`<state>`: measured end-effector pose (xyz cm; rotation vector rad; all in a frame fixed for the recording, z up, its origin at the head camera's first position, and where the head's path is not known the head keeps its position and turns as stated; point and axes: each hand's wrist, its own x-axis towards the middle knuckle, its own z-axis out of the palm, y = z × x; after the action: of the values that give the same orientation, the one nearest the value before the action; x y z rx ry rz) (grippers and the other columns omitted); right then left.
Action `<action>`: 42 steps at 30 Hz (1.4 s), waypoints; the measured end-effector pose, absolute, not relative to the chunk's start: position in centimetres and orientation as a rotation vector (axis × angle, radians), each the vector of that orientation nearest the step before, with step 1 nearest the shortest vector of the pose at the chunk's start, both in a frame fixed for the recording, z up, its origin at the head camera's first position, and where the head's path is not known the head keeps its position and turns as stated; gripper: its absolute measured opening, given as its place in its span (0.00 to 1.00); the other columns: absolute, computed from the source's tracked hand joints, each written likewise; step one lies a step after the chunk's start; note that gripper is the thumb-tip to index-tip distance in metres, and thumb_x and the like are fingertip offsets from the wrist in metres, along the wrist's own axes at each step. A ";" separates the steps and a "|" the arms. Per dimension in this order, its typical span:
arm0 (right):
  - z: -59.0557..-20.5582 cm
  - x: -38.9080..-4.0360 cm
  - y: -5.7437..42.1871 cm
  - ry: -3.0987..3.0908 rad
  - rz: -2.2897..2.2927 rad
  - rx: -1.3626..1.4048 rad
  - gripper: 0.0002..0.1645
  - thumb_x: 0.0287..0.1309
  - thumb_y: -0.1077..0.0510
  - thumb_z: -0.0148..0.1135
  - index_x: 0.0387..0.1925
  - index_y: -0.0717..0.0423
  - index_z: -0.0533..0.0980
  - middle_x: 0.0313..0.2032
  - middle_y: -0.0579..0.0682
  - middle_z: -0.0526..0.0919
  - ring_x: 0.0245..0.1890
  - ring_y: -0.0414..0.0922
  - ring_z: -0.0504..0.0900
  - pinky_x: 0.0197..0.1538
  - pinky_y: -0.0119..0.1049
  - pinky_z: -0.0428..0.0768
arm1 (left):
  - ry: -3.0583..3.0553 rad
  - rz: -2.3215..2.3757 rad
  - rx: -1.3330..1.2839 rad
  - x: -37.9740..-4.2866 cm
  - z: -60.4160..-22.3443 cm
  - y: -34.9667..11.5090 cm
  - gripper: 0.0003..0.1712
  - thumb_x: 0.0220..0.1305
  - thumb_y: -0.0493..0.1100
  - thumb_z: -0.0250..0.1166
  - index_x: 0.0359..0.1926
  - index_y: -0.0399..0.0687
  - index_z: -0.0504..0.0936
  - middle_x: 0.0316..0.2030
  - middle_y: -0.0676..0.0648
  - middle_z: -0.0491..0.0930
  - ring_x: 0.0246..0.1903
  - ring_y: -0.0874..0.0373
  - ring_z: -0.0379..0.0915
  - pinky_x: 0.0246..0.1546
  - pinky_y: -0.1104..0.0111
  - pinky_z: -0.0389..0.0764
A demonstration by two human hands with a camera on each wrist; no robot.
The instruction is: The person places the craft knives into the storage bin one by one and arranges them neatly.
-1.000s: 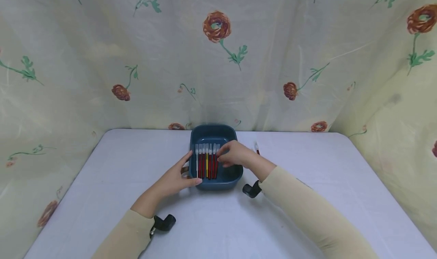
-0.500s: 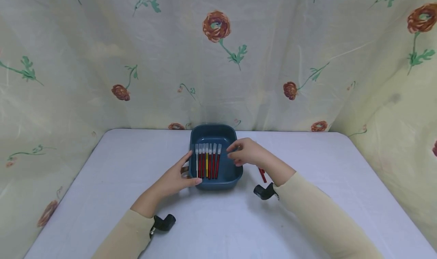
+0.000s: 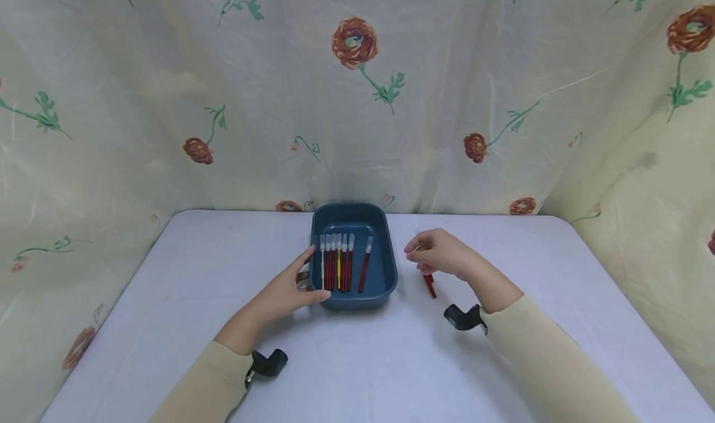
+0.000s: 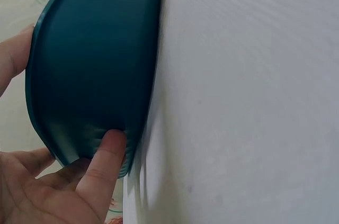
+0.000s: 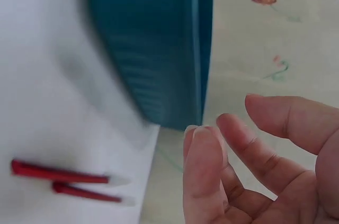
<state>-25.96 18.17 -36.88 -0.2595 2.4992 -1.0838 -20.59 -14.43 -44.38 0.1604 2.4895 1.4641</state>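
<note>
A dark blue plastic tray (image 3: 357,303) stands at the back middle of the table. Along its left inside lies a row of slim pen-like sticks with clear tips, several red, one yellow (image 3: 338,271), one white (image 3: 322,268). Another red stick (image 3: 364,273) lies apart, slightly slanted. My left hand (image 3: 286,293) holds the tray's left side, thumb and fingers spread along rim and wall. To the tray's right is my right hand (image 3: 441,252), fingers loosely bent, nothing between them. Below it are two loose red sticks (image 5: 61,172), partly hidden in the head view.
A white cloth covers the table (image 3: 357,373). Flower-printed fabric (image 3: 257,100) hangs behind it and at both sides. A black wrist camera (image 3: 463,317) sits on the right sleeve, another camera (image 3: 269,364) on the left.
My right hand has let go of the rightmost red stick and moved right, out of the tray to the loose sticks. That stick now lies farther from the row. My left hand stays put.
</note>
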 end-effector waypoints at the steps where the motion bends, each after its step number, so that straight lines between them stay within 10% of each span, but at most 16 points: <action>1: -37.1 -26.0 18.5 2.499 -1.084 -0.254 0.15 0.67 0.58 0.62 0.51 0.62 0.80 0.37 0.58 0.81 0.32 0.48 0.79 0.39 0.36 0.85 | 2.490 1.464 0.160 -20.6 -44.4 -14.4 0.63 0.53 0.56 0.78 0.80 0.63 0.47 0.76 0.42 0.55 0.70 0.40 0.61 0.61 0.46 0.73; 42: -43.4 -27.4 21.9 2.589 -1.058 -0.095 0.09 0.62 0.66 0.61 0.44 0.64 0.79 0.31 0.52 0.82 0.28 0.42 0.77 0.31 0.32 0.78 | 2.512 1.461 0.140 -20.4 -44.2 -14.3 0.61 0.54 0.53 0.78 0.80 0.61 0.48 0.75 0.40 0.58 0.69 0.38 0.62 0.59 0.45 0.74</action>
<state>-27.41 21.93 -43.36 -0.0955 2.5892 -1.0577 -20.42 -14.29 -44.21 0.1404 2.5121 1.4609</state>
